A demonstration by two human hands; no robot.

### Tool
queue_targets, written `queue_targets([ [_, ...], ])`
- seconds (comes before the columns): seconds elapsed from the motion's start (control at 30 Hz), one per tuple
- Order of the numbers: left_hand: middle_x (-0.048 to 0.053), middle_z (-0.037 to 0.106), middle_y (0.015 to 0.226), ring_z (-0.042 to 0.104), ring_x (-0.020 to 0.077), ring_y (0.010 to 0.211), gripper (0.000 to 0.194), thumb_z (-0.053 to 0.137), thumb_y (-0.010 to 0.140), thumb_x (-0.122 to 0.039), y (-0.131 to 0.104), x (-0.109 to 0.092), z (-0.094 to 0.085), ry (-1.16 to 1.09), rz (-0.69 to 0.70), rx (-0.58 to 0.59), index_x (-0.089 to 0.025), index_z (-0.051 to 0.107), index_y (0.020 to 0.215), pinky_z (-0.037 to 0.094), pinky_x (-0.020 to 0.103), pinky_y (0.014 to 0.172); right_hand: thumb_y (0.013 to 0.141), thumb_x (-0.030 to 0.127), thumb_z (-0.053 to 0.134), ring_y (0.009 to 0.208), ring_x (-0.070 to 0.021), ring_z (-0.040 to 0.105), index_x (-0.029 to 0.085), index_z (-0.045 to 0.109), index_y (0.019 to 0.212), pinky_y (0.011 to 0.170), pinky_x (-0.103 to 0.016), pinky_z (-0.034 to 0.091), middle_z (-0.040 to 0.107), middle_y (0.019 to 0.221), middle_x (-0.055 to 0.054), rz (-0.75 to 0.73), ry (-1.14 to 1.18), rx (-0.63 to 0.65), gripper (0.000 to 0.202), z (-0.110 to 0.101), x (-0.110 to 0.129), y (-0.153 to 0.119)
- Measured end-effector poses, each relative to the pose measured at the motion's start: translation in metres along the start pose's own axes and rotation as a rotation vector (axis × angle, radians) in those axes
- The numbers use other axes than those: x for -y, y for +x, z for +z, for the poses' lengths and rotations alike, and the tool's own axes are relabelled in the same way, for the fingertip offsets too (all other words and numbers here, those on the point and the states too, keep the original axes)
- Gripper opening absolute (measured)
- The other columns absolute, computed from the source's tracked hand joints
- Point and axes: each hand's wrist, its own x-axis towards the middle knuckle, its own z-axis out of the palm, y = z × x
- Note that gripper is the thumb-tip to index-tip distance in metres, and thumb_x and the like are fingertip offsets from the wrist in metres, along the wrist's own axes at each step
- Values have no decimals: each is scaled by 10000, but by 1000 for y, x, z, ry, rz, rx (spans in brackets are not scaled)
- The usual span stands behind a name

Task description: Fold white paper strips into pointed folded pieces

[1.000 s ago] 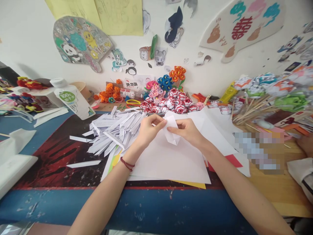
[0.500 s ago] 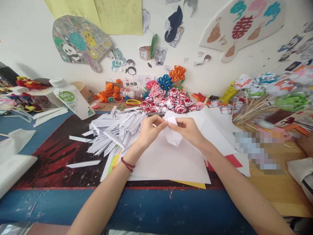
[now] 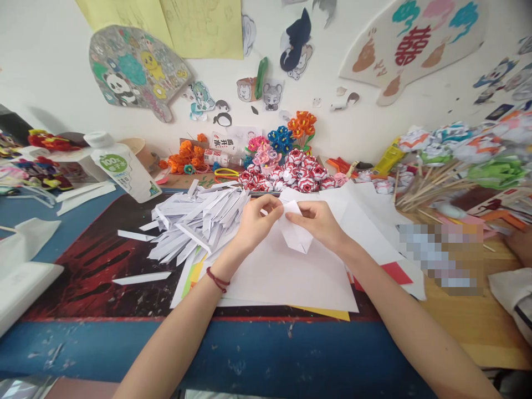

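Head view, folded white paper piece (image 3: 296, 233) pinched between both hands' fingers (image 3: 277, 212)

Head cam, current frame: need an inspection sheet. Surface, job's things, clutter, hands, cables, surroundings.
Surface: blue table with a dark red mat; white sheets stacked over coloured ones.
Job's things: small folded white paper piece, held above the sheets.
Clutter: pile of folded white strips, white bottle, paper flowers, wooden sticks.
Hands: left hand and right hand both pinch the paper piece at its top.
Cables: nothing seen.
Surroundings: wall with cartoon cutouts; another person's sleeve at the right edge.
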Motion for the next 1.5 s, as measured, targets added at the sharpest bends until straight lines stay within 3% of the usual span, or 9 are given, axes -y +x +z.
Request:
queue_targets([
  [0.57,-24,490,673,459,98,629,109,508,780,-267,-1,0,5,-44,-75,47,-176,512,720,341,196,515,724,305,694,564,-134,528,137,666,689,487,-238,388,597,638,0,-67,35,-81,174,4,-9,1],
  [0.77,-22,495,682,464,100,656,99,499,770,-237,-2,-1,7,-42,-45,70,-173,492,694,373,197,563,711,298,709,588,-128,523,141,675,685,517,-232,391,591,647,8,-107,41,-208,163,-1,-6,4],
  [0.97,-24,498,660,465,101,638,83,496,754,-213,-2,-1,7,-34,-51,58,-173,504,683,368,204,553,681,279,723,587,-128,529,135,686,690,512,-230,386,611,661,3,-75,78,-239,149,-3,-6,6],
  [1.17,-13,556,677,499,107,646,91,516,764,-215,-2,-1,7,-1,-71,44,-172,546,689,384,204,560,660,260,733,563,-116,528,132,696,710,493,-219,374,623,662,1,-23,143,-414,143,-23,-9,14],
  [1.27,11,630,802,531,110,680,126,541,803,-277,-2,4,8,18,-60,-7,-171,599,767,418,212,604,652,276,742,561,-122,538,132,700,721,484,-220,371,636,669,-5,22,127,-344,165,-24,-9,14],
  [1.37,27,667,886,544,110,670,187,564,822,-349,0,8,8,33,-55,-16,-176,629,847,427,223,605,676,317,739,604,-146,569,136,714,775,514,-236,402,659,708,-16,36,92,-130,208,-17,-8,10],
  [1.5,14,662,816,543,103,642,149,600,801,-317,0,11,7,61,-7,-2,-173,620,773,412,220,606,688,361,748,676,-186,610,147,720,833,575,-267,445,681,760,-27,42,61,58,260,-9,-8,7],
])
